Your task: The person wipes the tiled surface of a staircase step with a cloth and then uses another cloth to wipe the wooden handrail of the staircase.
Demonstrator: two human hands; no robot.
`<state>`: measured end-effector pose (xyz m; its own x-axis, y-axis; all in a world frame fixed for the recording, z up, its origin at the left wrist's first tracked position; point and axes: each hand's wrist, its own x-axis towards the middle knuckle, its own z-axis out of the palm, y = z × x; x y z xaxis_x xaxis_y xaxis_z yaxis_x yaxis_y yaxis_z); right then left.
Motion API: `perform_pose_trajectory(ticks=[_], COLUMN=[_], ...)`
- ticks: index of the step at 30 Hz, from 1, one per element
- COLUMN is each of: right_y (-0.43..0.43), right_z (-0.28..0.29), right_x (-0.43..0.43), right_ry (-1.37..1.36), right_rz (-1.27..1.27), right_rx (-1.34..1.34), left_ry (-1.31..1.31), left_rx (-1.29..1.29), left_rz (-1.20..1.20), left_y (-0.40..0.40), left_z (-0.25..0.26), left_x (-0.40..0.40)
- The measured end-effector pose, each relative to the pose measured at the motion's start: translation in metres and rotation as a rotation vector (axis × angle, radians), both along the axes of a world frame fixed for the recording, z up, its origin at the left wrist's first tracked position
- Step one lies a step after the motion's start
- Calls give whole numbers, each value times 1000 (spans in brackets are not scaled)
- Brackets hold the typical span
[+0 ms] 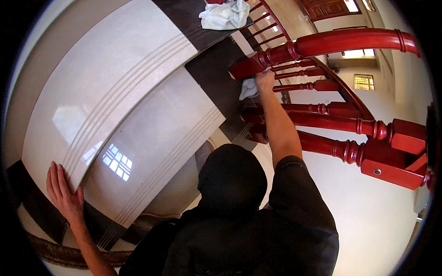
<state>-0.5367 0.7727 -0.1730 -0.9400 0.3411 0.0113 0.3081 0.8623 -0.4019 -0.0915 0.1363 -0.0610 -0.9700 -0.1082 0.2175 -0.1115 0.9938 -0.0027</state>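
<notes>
My left hand (65, 196) rests flat at the far left end of a glossy white stair tread (103, 69), fingers on top and thumb at the front edge. It holds nothing. Out at the upper right, my right hand (265, 82) is on a pale blue-grey cloth (249, 89). The cloth lies at the dark stone border (215, 76) of the stairs, beside the foot of a thick red wooden baluster (247, 67). That baluster's square base partly covers the fingers. A second, white cloth (226, 15) lies bunched on the dark border of a higher step.
Turned red balusters (324, 119) line the right side, ending in square blocks (390, 164). A curved red rail (345, 88) runs beyond them. A lower white tread (155, 138) has grooved lines near its edge. Past the railing stand a carved wooden door (328, 10) and a window (363, 82).
</notes>
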Motion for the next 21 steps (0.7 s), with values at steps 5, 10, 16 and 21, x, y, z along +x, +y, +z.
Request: perform_pose_trajectory(ticks=[5,10,16,21], right_y=[7,-24,-49,7], right_z=[0,2,5,13], right_x=[-3,33,131,50], right_ry=[42,54,-68,174], right_rz=[-16,37,545,83], right_rx=[-95,150,-90,-293], left_ry=[60,8,27,34], left_rx=[-1,-13,-3,-18], left_rz=[-38,1,-1,-13], left_y=[4,2,5,5], left_z=[0,-1,2,3], left_x=[-9,0,-2,-7])
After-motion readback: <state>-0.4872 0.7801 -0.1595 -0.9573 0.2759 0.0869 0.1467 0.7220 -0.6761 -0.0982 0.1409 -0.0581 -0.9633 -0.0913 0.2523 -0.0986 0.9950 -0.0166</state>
